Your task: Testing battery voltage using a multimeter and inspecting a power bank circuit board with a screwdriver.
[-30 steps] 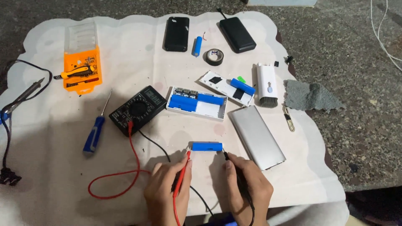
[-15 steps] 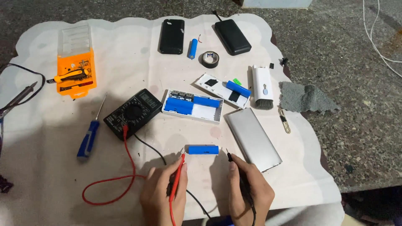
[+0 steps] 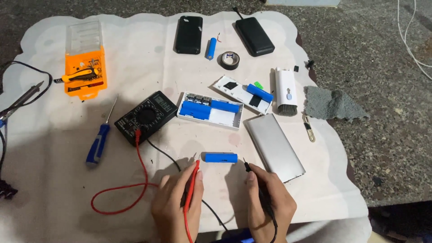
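A blue cylindrical battery cell (image 3: 220, 157) lies on the white cloth (image 3: 189, 58) in front of me. My left hand (image 3: 176, 208) holds a red probe (image 3: 192, 177) whose tip points at the cell's left end. My right hand (image 3: 269, 204) holds a black probe (image 3: 249, 167) close to the cell's right end. Red and black leads run back to a black multimeter (image 3: 146, 116). Whether either tip touches the cell is not clear.
An open white battery case (image 3: 210, 110) with blue cells, a silver metal shell (image 3: 274, 146), a blue-handled screwdriver (image 3: 99, 140), an orange tool box (image 3: 84, 74), two black power banks (image 3: 189, 34), black tape (image 3: 230, 60), a soldering iron (image 3: 20, 101) and a grey rag (image 3: 332, 103) lie around.
Both hands have kept the probes at the ends of the blue cell; the view has shifted slightly, nothing else moved.
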